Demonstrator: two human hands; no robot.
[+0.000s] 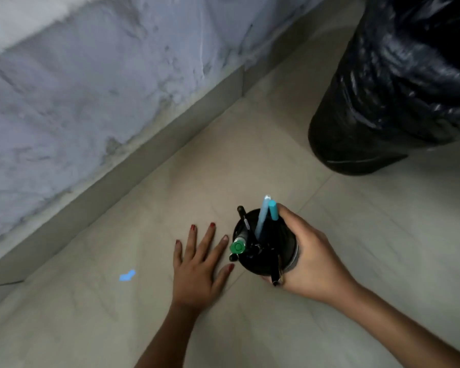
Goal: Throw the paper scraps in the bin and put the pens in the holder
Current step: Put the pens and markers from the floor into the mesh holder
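A black round pen holder [266, 257] stands low on the tiled floor, with my right hand [311, 256] wrapped around its right side. Several pens stick out of it: a light blue one [262, 217], a teal one [273, 209], a green-capped marker [237, 247] and a thin black pen [242, 217]. My left hand [199, 266] lies flat on the floor just left of the holder, fingers spread, holding nothing. A small blue paper scrap [127, 275] lies on the floor left of that hand. The black bin [383, 102] with a glossy black liner stands at the upper right.
A blue-grey stained wall [91, 88] with a beige skirting strip [144, 166] runs diagonally across the left. Beige floor tiles [383, 248] stretch between the holder and the bin and to the right.
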